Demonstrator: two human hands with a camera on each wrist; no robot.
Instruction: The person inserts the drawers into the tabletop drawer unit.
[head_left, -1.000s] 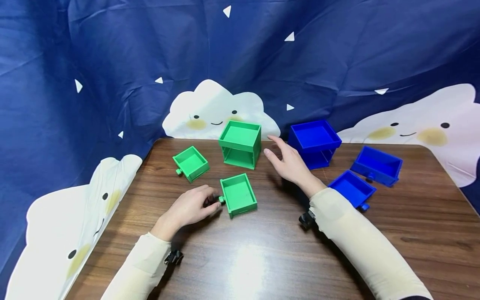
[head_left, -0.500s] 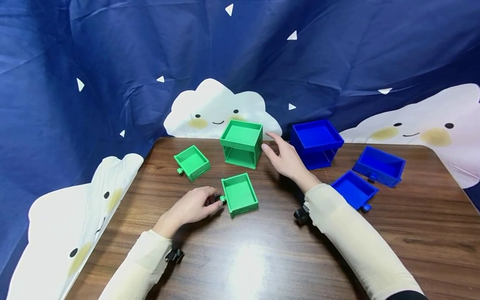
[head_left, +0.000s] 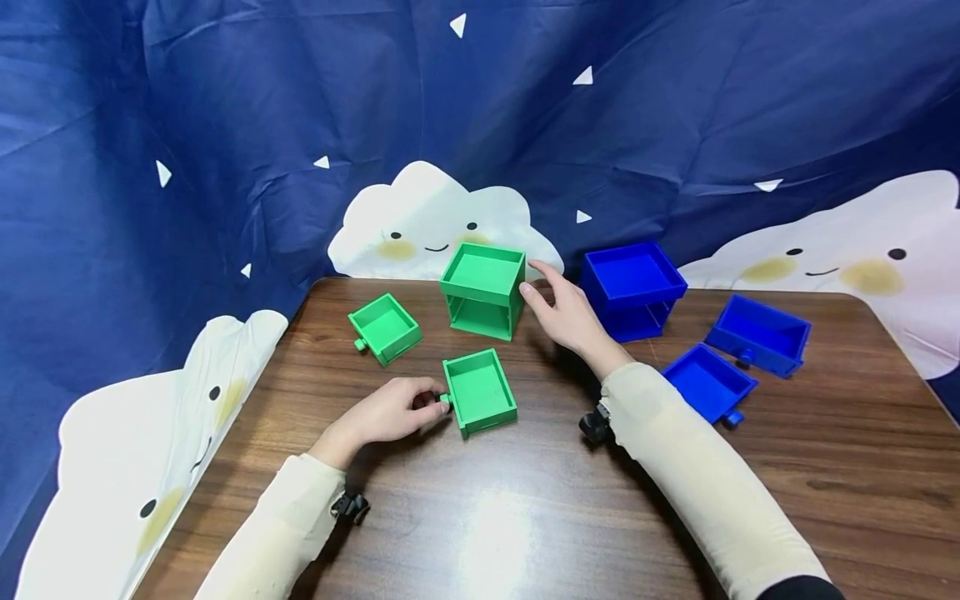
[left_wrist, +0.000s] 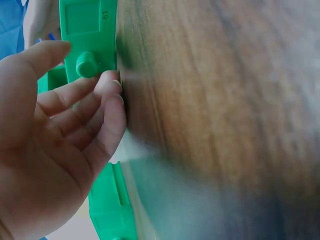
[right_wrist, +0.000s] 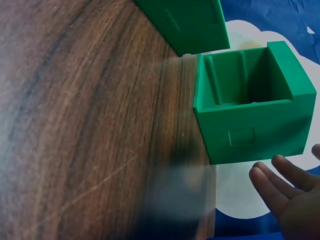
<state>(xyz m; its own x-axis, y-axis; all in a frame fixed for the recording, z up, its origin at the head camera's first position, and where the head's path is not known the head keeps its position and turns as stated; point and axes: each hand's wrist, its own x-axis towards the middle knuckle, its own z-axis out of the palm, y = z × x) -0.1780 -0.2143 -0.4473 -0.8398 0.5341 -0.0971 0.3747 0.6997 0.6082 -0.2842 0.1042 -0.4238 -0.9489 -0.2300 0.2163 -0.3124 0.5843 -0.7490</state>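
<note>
Wood-grain table [head_left: 570,508], glare near side; blue cloud-print cloth [head_left: 495,92] behind. Left hand [head_left: 386,410]: fingers parted around green drawer [head_left: 482,388] knob [left_wrist: 87,65]. Right hand [head_left: 572,318]: fingers spread beside green cabinet [head_left: 482,273].

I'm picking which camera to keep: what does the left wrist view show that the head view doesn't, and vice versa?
Only left wrist: the front face of the green plastic drawer beside the bare left hand, with a recessed rectangle and small dark marking.

Only head: the open tray top of the blue plastic cabinet and the smiling faces on the white printed clouds.

Both: that hand, the drawer's round green knob and the brown wood-grain table.
</note>
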